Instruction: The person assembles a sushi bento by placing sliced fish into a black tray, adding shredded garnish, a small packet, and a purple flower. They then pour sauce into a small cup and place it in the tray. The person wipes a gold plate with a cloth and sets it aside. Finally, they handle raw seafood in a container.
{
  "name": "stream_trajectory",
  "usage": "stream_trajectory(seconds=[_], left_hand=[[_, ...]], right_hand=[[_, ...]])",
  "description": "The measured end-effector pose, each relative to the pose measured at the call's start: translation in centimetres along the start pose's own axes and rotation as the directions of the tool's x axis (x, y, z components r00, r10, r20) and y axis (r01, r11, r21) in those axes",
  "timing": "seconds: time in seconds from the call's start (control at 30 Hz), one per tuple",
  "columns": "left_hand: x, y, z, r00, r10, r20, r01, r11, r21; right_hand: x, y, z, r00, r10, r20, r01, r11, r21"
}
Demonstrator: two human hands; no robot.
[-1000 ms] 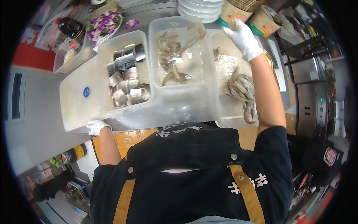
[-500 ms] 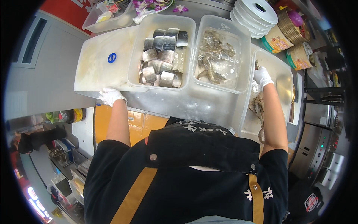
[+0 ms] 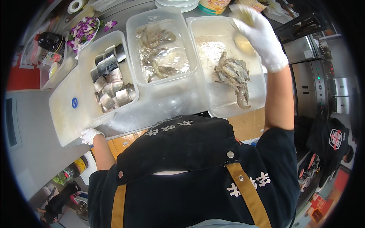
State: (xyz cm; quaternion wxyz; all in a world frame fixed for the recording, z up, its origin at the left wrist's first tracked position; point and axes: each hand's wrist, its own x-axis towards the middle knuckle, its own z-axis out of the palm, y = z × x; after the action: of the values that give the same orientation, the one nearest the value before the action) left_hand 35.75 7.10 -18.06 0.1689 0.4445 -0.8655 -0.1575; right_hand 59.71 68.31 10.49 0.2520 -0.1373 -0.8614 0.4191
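Note:
My left hand (image 3: 91,136), in a white glove, has its fingers curled at the near edge of the white cutting board (image 3: 62,117). Raised over the far right corner of the right-hand clear tub (image 3: 218,111) is my gloved right hand (image 3: 262,41). Motion smears its fingers; a yellowish-green blur shows by them, and whether they hold it I cannot tell. A pile of raw grey shrimp (image 3: 232,72) lies in that tub. The middle tub (image 3: 171,78) has more shrimp (image 3: 152,36) in shiny liquid. Dark-skinned fish pieces (image 3: 110,81) fill the left tub (image 3: 84,64).
Purple flowers (image 3: 81,32) lie on a plate behind the fish. A clear bin (image 3: 47,78) with a dark bottle (image 3: 51,41) stands far left. White plates (image 3: 176,3) and a printed container (image 3: 213,5) are at the back. A person in black (image 3: 329,142) is at the right.
My right hand has risen out of the right tub toward its far corner. The view has turned, so the tubs appear further left. My left hand stays at the board's edge.

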Motion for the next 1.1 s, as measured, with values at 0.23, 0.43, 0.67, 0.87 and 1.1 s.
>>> stream_trajectory(seconds=[0.23, 0.43, 0.67, 0.87, 1.1], left_hand=[[0.7, -0.3, 0.9, 1.0, -0.019, -0.011, 0.019, 1.0, 0.001], [1.1, -0.1, 0.7, 1.0, -0.019, 0.023, 0.019, 1.0, 0.012], [0.5, 0.1, 0.4, 0.998, -0.024, 0.058, 0.026, 0.999, -0.026], [1.2, -0.5, 1.0, 0.998, -0.008, 0.065, 0.011, 0.999, -0.047], [1.4, -1.0, 1.7, 0.999, -0.028, 0.036, 0.031, 0.996, -0.079]], right_hand=[[-12.2, 2.7, -2.8, 0.783, 0.61, 0.125, -0.316, 0.562, -0.764], [-17.6, 0.9, 1.5, 0.884, 0.457, 0.102, -0.136, 0.46, -0.878], [-16.4, 5.4, 3.0, 0.799, 0.601, -0.013, -0.195, 0.239, -0.951], [-14.6, 5.3, 1.0, 0.732, 0.657, 0.183, 0.027, 0.24, -0.97], [-14.4, 6.9, 1.1, 0.739, 0.659, 0.141, -0.017, 0.227, -0.974]])
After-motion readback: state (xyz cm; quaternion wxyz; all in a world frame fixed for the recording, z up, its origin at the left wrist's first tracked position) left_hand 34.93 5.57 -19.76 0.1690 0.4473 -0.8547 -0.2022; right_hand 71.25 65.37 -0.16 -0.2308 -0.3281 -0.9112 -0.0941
